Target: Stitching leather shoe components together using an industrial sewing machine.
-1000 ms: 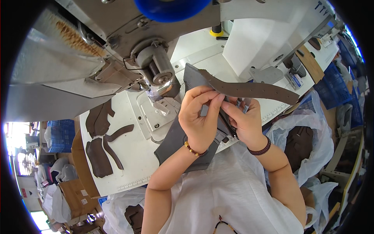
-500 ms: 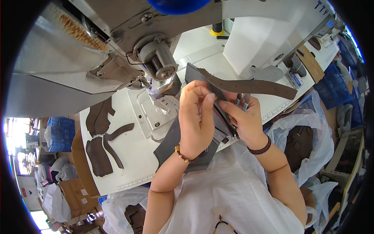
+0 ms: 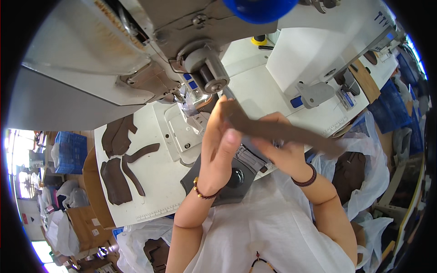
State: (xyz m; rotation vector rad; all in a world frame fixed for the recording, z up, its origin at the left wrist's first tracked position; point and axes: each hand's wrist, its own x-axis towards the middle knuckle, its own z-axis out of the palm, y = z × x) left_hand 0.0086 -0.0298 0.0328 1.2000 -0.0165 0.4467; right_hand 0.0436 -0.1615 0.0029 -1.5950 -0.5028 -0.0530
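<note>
A brown leather piece with a long strap (image 3: pixel 291 133) is up in front of me, smeared by motion. My left hand (image 3: pixel 217 152) is closed on its left end, thumb toward me. My right hand (image 3: pixel 287 157) is bent beneath the strap, which hides part of its fingers. Something small and shiny shows at that hand; I cannot make out what it is. Below both hands, a dark grey panel (image 3: pixel 214 182) with a round black part lies at the table's front edge. The sewing machine's presser area (image 3: pixel 193 107) is just beyond my left hand.
Several cut brown leather pieces (image 3: pixel 117 179) lie on the white table (image 3: pixel 157 191) at the left. The machine head (image 3: pixel 86 77) overhangs the upper left. Plastic bags (image 3: pixel 371 168) with brown pieces stand at the right, near blue crates (image 3: pixel 389 109).
The leather has turned, and its strap has swung down toward me across my right hand. My left hand has dropped slightly, uncovering more of the grey panel. My view has shifted a little.
</note>
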